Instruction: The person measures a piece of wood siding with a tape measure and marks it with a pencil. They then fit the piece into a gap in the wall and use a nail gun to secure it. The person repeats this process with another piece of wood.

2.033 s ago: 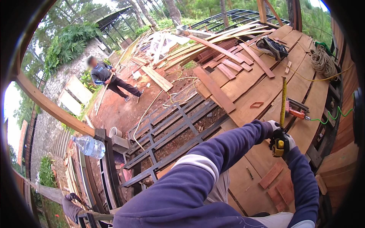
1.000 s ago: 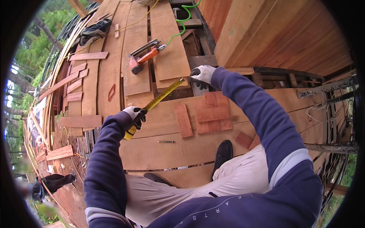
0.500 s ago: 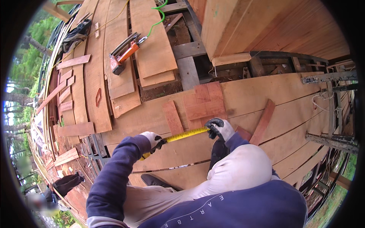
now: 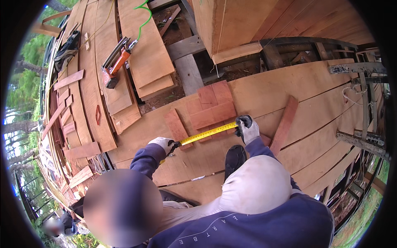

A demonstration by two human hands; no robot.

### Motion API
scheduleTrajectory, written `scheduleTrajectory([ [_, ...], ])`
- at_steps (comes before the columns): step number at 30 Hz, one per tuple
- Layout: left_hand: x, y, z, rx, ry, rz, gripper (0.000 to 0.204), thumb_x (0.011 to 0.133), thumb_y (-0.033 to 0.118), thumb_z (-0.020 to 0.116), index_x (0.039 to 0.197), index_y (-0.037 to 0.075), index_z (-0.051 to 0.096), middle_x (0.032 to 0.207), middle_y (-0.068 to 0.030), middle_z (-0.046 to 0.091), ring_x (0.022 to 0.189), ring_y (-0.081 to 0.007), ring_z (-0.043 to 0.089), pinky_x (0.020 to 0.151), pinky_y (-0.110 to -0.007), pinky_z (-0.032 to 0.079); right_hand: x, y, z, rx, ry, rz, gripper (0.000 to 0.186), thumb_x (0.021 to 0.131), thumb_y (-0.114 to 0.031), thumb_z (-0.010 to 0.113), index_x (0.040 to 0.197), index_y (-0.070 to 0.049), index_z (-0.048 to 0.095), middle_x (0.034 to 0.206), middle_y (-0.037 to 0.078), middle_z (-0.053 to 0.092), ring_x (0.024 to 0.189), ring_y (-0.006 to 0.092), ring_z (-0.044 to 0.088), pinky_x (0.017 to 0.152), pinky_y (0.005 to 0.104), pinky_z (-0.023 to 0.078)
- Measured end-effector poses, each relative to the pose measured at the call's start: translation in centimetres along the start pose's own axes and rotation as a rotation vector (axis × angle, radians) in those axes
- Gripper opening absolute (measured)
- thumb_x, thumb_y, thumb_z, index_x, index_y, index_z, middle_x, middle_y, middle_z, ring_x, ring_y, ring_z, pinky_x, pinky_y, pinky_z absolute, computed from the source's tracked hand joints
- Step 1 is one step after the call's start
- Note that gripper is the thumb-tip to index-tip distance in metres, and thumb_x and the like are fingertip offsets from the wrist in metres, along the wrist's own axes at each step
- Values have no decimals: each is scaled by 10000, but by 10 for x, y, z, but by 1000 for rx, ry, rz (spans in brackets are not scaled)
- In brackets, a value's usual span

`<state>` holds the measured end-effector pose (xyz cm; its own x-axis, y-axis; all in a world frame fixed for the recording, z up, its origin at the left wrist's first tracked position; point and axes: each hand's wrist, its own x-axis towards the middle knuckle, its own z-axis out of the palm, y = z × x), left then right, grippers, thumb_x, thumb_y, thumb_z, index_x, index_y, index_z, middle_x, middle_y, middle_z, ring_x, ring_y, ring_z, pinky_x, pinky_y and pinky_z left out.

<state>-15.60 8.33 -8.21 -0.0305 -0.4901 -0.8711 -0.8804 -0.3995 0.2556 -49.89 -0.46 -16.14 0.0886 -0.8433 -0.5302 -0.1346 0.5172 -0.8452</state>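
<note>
A yellow tape measure (image 4: pixel 209 133) is stretched between my two gloved hands, just above the plank floor. My left hand (image 4: pixel 165 145), in a white and black glove, is closed around the tape's case, which is mostly hidden by the fingers. On the right, my right hand (image 4: pixel 246 127) pinches the tape's free end. The blade passes over a reddish wood piece (image 4: pixel 178 126) and the near edge of a group of reddish boards (image 4: pixel 213 115). A long reddish strip (image 4: pixel 284 124) lies to the right of my right hand.
An orange nail gun (image 4: pixel 118 66) with a green coiled hose (image 4: pixel 144 20) rests on loose planks (image 4: pixel 147 53). Gaps open between floor beams (image 4: pixel 188 70) near a wooden box-like structure (image 4: pixel 248 25). Cut pieces (image 4: pixel 69 80) lie left; metal frames (image 4: pixel 359 70) stand right.
Both hands have moved slightly forward with the stretched tape, which now crosses the reddish boards. The view has shifted, and a large blurred round patch now covers part of the lower left.
</note>
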Motion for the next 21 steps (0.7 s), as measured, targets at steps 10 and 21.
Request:
scheduleTrajectory([
  [10,12,-9,22,-128,60,36,379,965,382,474,846,78,666,674,-101,629,628,-274,611,642,-375,479,3,7,-10,62,83,-112,219,908,-9,545,1108,10,634,932,70,675,773,111,633,632,263,552],
  [21,5,-28,21,-179,64,-60,414,958,427,463,878,81,675,727,-143,646,721,-332,626,704,-413,479,24,37,-20,-352,226,-309,236,861,-75,612,1082,-1,652,1052,134,684,982,241,653,903,337,493],
])
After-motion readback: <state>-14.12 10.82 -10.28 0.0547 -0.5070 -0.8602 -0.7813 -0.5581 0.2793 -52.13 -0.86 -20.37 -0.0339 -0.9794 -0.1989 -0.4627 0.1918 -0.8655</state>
